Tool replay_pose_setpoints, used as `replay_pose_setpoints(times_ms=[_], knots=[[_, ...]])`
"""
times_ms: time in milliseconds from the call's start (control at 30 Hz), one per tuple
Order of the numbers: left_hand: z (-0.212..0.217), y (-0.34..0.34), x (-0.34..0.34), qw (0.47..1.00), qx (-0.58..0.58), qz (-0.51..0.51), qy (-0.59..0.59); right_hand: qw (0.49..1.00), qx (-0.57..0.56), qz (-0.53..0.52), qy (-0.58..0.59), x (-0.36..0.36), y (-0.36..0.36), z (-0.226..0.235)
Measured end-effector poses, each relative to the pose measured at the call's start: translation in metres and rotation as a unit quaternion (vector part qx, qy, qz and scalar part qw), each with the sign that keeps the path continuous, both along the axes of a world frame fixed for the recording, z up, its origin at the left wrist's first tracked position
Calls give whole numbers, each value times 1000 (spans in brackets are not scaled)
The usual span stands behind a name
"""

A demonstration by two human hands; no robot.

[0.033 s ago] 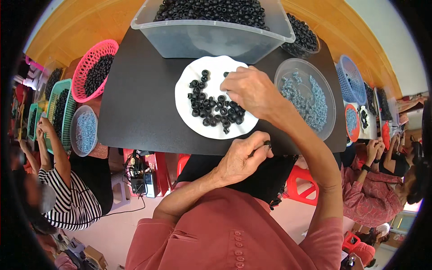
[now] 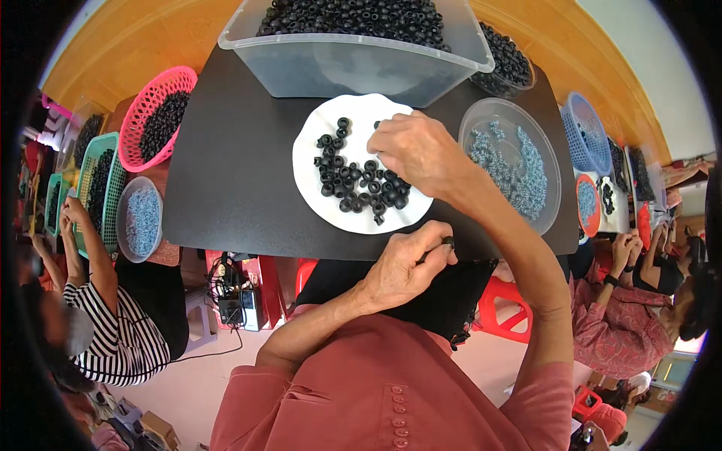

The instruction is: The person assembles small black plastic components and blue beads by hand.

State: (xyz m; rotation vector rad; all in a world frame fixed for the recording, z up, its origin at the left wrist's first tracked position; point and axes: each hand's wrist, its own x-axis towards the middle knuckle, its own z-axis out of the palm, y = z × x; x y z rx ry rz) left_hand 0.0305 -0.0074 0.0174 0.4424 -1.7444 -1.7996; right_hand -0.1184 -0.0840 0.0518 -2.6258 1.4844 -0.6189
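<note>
Here the left hand (image 2: pixel 406 270) is closed in a pinch around one small black ring (image 2: pixel 448 242), held just below the near edge of the white plate (image 2: pixel 316 154), over the edge of the black table (image 2: pixel 233 180). The right hand (image 2: pixel 414 150) rests on the far right part of the plate with fingers curled down onto the loose black rings (image 2: pixel 359 184); whether it grips one of them I cannot tell, because the fingertips are hidden.

The rings lie in one scattered heap across the middle of the plate, about thirty of them, too crowded to count exactly. Right of the plate stands one clear round bowl (image 2: pixel 553 177) with small grey-blue metal parts (image 2: pixel 519 169), far too many to count. Behind the plate is one large clear tub (image 2: pixel 353 64) full of black rings, and one more round container (image 2: pixel 511 64) of them is behind the bowl. Left of the plate, past the table edge, I see one pink basket (image 2: pixel 143 113) with rings.

In my judgement, the pinched ring could slip, because it is held only at the fingertips and past the table edge; it would fall to the lap or floor. The right hand could also sweep rings off the low rim of the plate.
</note>
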Motion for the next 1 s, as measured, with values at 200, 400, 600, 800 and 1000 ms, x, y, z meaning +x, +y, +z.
replay_pose_setpoints(times_ms=[200, 400, 600, 800, 1000], knots=[[-4, 0, -1, 1000, 2, 2, 5, 999, 25, -29, -28, 3, -4, 4], [-9, 1, -3, 1000, 14, 18, 4, 916, 136, -140, -352, -6, 34, 17], [-11, 0, -1, 990, 129, 1, 59, 839, 139, -136, -508, -15, 95, 12], [-5, -1, -2, 995, 97, 1, 35, 863, 131, -172, -456, -18, 135, 13], [-11, -1, -4, 992, 117, -3, 37, 895, 111, -173, -395, -15, 144, 11]])
